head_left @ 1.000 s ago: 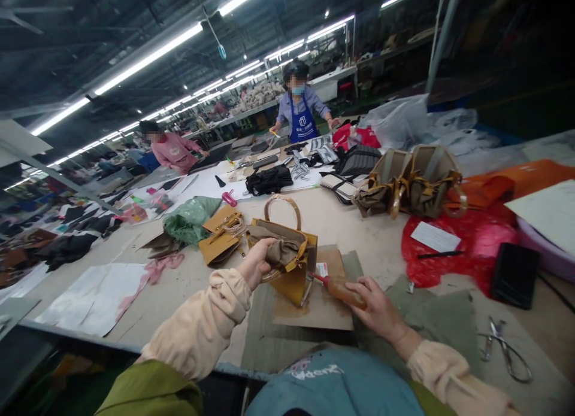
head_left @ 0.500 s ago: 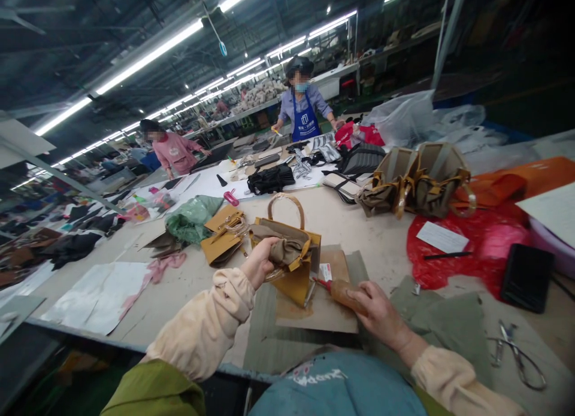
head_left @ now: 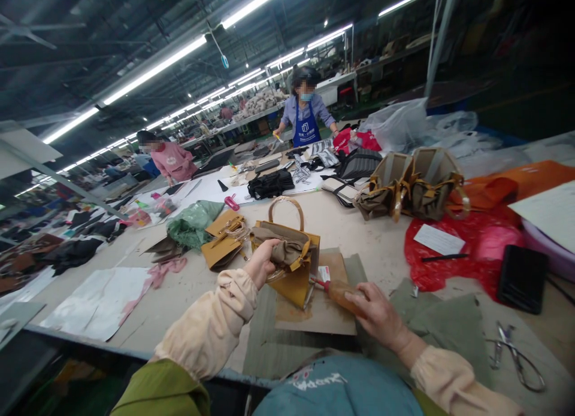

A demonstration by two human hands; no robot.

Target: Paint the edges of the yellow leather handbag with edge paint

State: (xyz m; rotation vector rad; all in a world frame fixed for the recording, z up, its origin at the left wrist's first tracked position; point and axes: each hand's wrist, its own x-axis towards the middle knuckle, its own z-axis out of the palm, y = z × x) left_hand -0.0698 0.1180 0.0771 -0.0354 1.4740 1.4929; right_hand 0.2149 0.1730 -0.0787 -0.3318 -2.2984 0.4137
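My left hand is closed on the brown lining at the open top of a mustard-yellow handbag, which is tilted and has its round handle standing up. In my right hand is a squeeze bottle with amber contents and a red nozzle. Its tip points left, at the bag's near side edge; whether it touches cannot be made out. Beneath the bag lies a brown board with glue-like stains and a small white label, on top of grey-green sheets.
More yellow bag pieces lie left, beside a green plastic bag. Two unfinished handbags stand back right. On the right are a red plastic bag, a black phone-like device and scissors. Two co-workers stand across the table.
The whole view has shifted slightly. Both hands keep their holds on the handbag and the bottle, with the nozzle still near the bag's side edge.
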